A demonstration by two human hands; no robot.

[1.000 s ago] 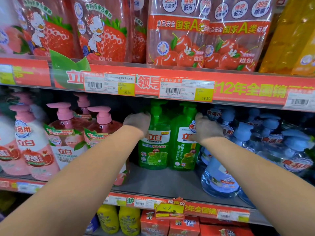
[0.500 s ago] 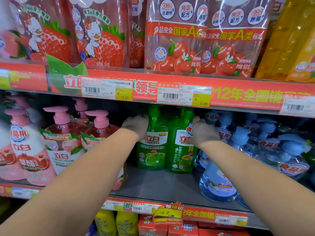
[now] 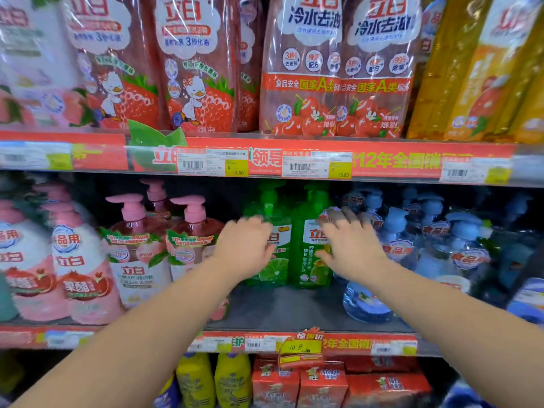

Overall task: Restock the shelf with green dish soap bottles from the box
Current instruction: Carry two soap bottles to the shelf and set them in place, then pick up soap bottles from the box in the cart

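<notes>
1. The shelf (image 3: 294, 313) runs the whole width of the view, and its middle tier is packed on both sides: pink pump bottles (image 3: 138, 254) to the left, blue pump bottles (image 3: 435, 248) to the right. A bare strip of shelf floor lies in front of the green section, so I judge there is room for more stock there.

2. Two green dish soap bottles (image 3: 309, 248) stand upright side by side, touching, set back from the front edge, between the pink and blue rows. The box named in the task is not in view.

3. The left hand (image 3: 244, 248) hangs in front of the left green bottle, fingers spread and loose, closed on nothing. A second ago it was wrapped against that bottle's shoulder; it has since drawn back toward the camera.

4. The right hand (image 3: 350, 248) has likewise come off the right green bottle. It is motion-blurred, with splayed fingers holding nothing, and sits just in front of the bottle's label.

5. What the change means: both bottles look released and settled in place, so this pair reads as delivered. The likely next step is going back to the box for more, then filling the open floor in front.

6. A yellow price tag (image 3: 300, 347) hangs on the shelf lip below the gap.
</notes>
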